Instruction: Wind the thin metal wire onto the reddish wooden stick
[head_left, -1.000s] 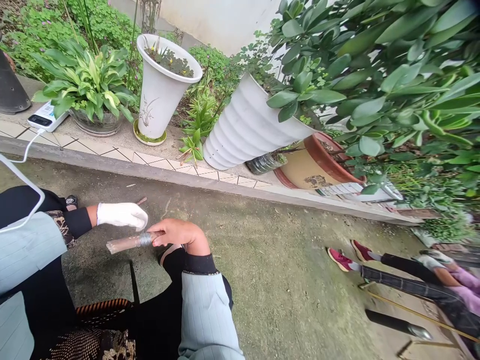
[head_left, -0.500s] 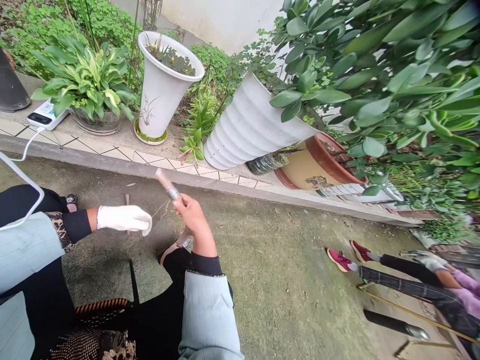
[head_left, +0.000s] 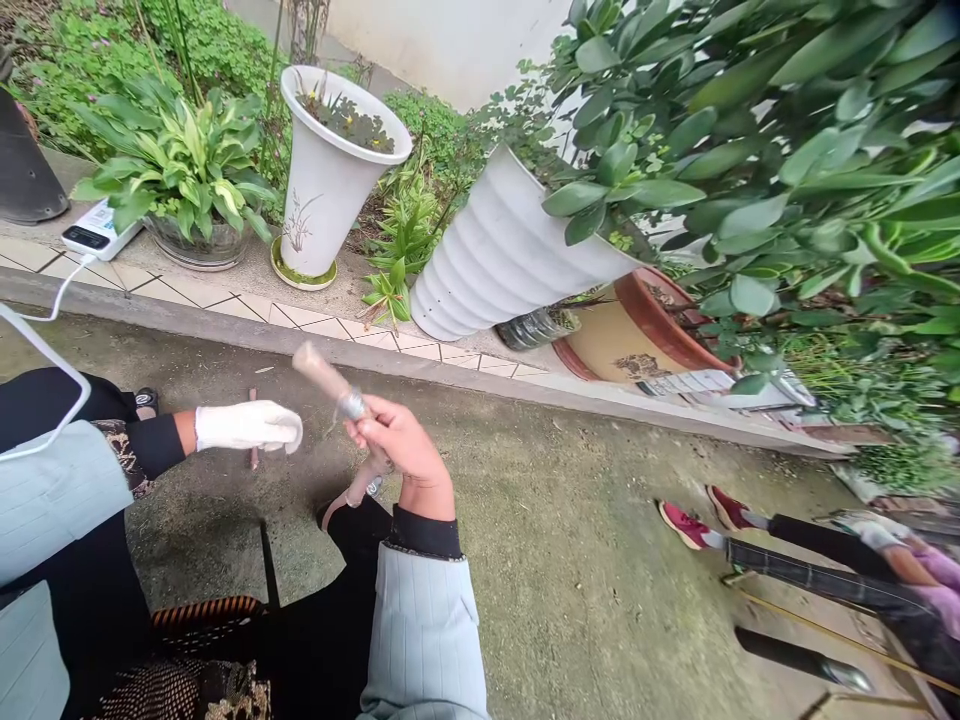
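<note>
My right hand, bare, is closed around a pale, short wooden stick. Silvery wire is wrapped around the stick just beyond my fingers. The stick's free end points up and to the left; my fingers hide its lower part. To the left, my left hand wears a white glove, its fingers curled and pressed together. A thin loose strand hangs between the hands near the glove's fingertips, only faintly visible. On the ground behind the glove lies a thin brownish stick.
A tiled ledge carries a white flowerpot, a ribbed white planter, a brown-rimmed pot and a white power bank with its cable. At right another person's red shoes stand near a black tube.
My right hand has turned and shifted slightly right and down, and the stick's free end has swung left. The strand between the hands looks slacker. My gloved hand has hardly moved.
</note>
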